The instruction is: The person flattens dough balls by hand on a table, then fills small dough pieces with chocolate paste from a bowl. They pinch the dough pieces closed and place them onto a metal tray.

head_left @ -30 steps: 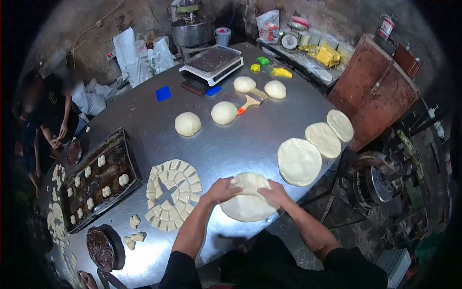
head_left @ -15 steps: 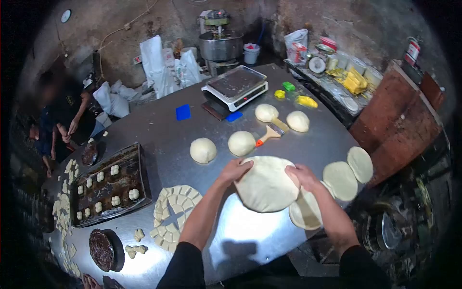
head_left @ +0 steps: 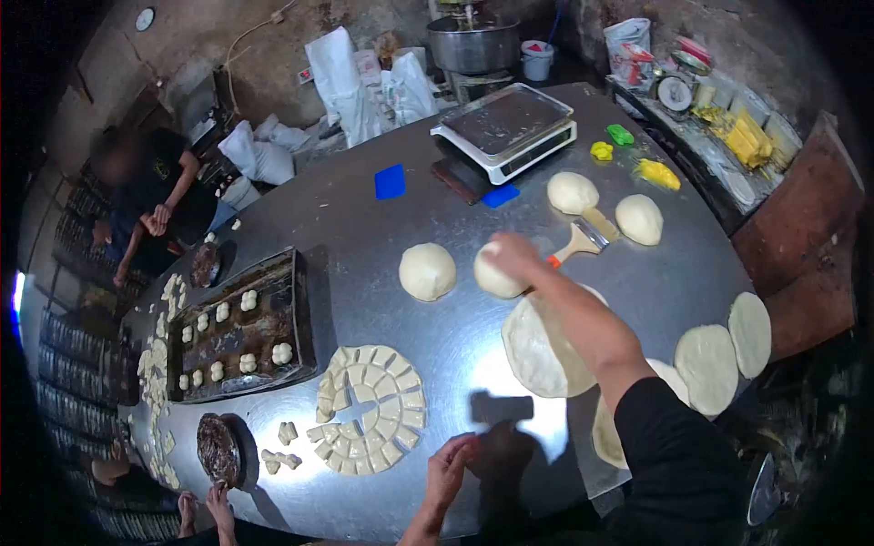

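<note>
My right hand (head_left: 517, 261) reaches over a round dough ball (head_left: 492, 273), its fingers curled on the ball's upper right side. Under my right forearm lies a flat dough disc (head_left: 537, 350) on the metal table. Low in the view, my left hand (head_left: 450, 467) hovers near the table's front edge, its fingers curled together with nothing visible in them. A brush (head_left: 583, 240) with a wooden handle lies beside my right hand. Other dough balls (head_left: 427, 272) rest to the left and behind. A dough round cut into pieces (head_left: 369, 409) lies left of my left hand.
A baking tray (head_left: 305, 318) holds small dough pieces. A bowl of dark filling (head_left: 218, 450) stands in front of it. Further back is a scale (head_left: 505, 127) with a blue scraper (head_left: 390, 181). More flattened discs (head_left: 706, 369) lie right. Other people's hands (head_left: 218, 510) show at lower left.
The dough disc that both hands held now lies on the table. My right hand has moved forward to a dough ball; my left has drawn back. The view has shifted.
</note>
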### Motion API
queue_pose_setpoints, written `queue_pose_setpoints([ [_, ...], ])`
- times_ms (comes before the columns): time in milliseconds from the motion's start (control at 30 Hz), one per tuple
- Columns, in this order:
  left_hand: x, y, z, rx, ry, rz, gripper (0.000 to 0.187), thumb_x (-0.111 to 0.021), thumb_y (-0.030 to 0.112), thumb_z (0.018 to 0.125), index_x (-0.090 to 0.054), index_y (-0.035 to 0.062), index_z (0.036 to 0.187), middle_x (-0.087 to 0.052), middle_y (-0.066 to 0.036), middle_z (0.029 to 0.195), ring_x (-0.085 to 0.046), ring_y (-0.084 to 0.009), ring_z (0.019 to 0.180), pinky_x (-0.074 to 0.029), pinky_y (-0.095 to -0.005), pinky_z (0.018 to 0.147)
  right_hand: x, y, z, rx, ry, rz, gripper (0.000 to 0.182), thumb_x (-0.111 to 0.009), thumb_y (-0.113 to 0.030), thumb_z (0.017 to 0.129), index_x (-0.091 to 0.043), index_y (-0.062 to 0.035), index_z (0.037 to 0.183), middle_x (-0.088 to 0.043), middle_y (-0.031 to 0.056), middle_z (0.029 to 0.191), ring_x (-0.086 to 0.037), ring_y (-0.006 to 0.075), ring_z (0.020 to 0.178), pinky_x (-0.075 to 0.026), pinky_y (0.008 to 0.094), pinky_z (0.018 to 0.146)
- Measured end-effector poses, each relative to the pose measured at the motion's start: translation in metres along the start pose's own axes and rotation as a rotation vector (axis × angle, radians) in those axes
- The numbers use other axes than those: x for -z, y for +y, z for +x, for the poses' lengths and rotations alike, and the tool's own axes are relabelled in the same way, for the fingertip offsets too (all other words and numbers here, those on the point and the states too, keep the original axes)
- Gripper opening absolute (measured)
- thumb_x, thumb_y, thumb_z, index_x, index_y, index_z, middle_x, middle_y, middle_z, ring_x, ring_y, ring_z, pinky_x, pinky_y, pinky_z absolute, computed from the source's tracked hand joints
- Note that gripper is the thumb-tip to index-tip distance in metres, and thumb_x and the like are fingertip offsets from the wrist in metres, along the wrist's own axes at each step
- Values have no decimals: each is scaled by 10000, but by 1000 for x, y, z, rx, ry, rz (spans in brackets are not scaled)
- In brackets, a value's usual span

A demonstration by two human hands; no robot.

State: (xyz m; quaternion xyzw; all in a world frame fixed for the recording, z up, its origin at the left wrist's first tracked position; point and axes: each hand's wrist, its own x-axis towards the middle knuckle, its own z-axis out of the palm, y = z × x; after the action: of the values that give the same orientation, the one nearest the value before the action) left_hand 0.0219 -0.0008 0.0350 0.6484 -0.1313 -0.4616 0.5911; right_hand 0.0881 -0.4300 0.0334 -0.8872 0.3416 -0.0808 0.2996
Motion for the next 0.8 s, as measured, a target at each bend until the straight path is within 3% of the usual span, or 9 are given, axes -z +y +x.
queue_pose_setpoints([
  [67, 1, 1, 17, -15, -41, 12, 351, -557, 198, 974, -550, -25, 1245, -617, -134, 1174, -603, -194, 1038, -492, -309, 888, -17, -36, -25, 452, -107, -348, 353, -611, -354, 819, -608, -56, 1008, -610, 182, 1099, -617, 392, 944, -492, 482, 818],
  [133, -7, 11, 45, -249, 144, 154, 445, -537, 223, 982, -444, -14, 1347, -533, -144, 1288, -559, -204, 1118, -478, -311, 909, -10, -91, -107, 407, 117, 32, 294, -605, -291, 809, -596, -38, 959, -622, 186, 972, -614, 398, 906, -499, 475, 788],
  [200, -16, 34, 67, -331, 216, -250, 546, -531, 234, 972, -322, 3, 1421, -451, -150, 1353, -520, -223, 1162, -461, -327, 938, 4, -128, -172, 392, 327, 209, 303, -606, -311, 842, -586, -19, 920, -621, 176, 887, -621, 389, 871, -504, 451, 767],
  [333, -6, 71, 38, -396, 128, -48, 610, -575, 258, 930, -325, -23, 1410, -390, -224, 1430, -479, -332, 1242, -418, -385, 997, -21, -125, -292, -82, 293, 640, 449, -633, -436, 854, -589, -2, 961, -636, 171, 902, -625, 358, 841, -497, 404, 763],
  [400, 13, 60, 9, -437, -209, 754, 650, -572, 349, 926, -334, -13, 1411, -439, -240, 1361, -519, -378, 1175, -438, -428, 972, -20, -108, -352, -282, 57, 521, 455, -620, -429, 859, -600, -3, 1019, -663, 179, 929, -636, 358, 863, -502, 412, 780],
  [467, 21, 21, -1, -340, -246, 1150, 700, -555, 441, 919, -349, -15, 1407, -482, -256, 1273, -538, -410, 1113, -445, -449, 956, -22, -93, -392, -411, -130, 91, 450, -591, -418, 874, -618, -10, 1062, -676, 184, 964, -647, 356, 898, -506, 421, 800],
  [533, 36, 11, -13, -322, -1, 994, 682, -519, 494, 919, -397, 26, 1400, -509, -255, 1227, -543, -412, 1091, -458, -456, 927, -43, -67, -408, -428, 102, 100, 436, -561, -406, 889, -632, -15, 1067, -678, 181, 993, -649, 352, 913, -507, 433, 810],
  [700, -2, -35, 3, -416, -124, 678, 426, -560, 327, 928, -579, -30, 1158, -646, -228, 1045, -616, -384, 992, -482, -403, 881, -102, -93, -408, -466, 160, 286, 444, -524, -408, 912, -630, -11, 1081, -640, 227, 1082, -625, 377, 980, -496, 445, 838],
  [800, -8, -6, -17, -390, -267, 425, 405, -575, 286, 919, -579, -27, 1176, -662, -220, 1015, -640, -390, 932, -496, -390, 853, -78, -112, -410, -539, 253, 514, 439, -504, -406, 928, -625, -11, 1076, -621, 250, 1086, -614, 394, 984, -488, 451, 844],
])
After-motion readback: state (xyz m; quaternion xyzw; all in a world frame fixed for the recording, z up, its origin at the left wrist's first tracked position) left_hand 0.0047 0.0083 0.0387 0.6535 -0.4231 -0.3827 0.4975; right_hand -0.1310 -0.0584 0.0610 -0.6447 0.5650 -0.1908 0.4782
